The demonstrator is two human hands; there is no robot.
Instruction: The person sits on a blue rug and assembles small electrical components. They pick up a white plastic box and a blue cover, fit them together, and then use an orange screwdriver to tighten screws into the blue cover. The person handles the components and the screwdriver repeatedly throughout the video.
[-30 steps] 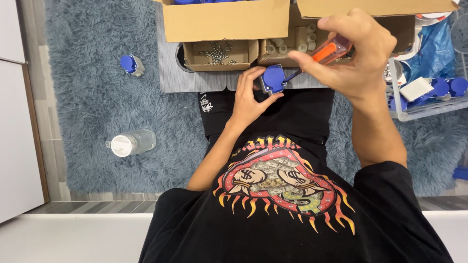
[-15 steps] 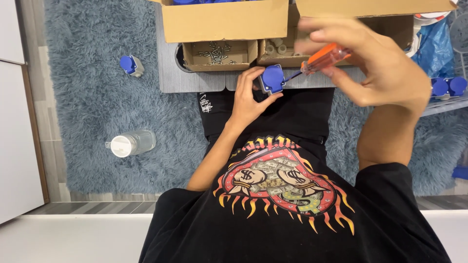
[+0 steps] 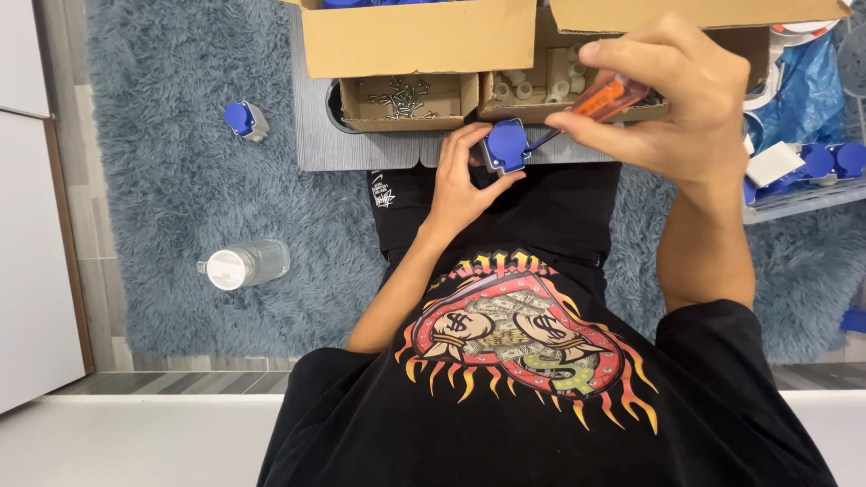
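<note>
We look down from a head-worn camera at a seated person in a black printed shirt, working at the near edge of a low grey desk [image 3: 361,149] that stands on a shaggy blue rug [image 3: 162,180].

The left hand [image 3: 460,185] is closed around a small blue socket housing [image 3: 505,146], holding it just above the lap at the desk's edge. The right hand [image 3: 672,104] is clamped on an orange-handled screwdriver [image 3: 606,97], whose thin shaft slants down to the housing; the tip appears to touch its side, though we cannot see the exact contact.

We judge the step in hand to be driving or seating a screw in the housing. The next move calls for keeping the tip in the screw head and the housing steady while the handle turns.

The housing is bright blue with a rounded cap and a grey base, partly hidden by fingers.

Behind it on the desk sit open cardboard boxes: one holds loose screws [image 3: 401,95], another pale plastic parts [image 3: 532,86]. A second blue socket [image 3: 242,119] and a clear bottle with white cap [image 3: 244,264] lie on the rug to the left; a tray of more blue parts [image 3: 825,162] sits at right.
</note>
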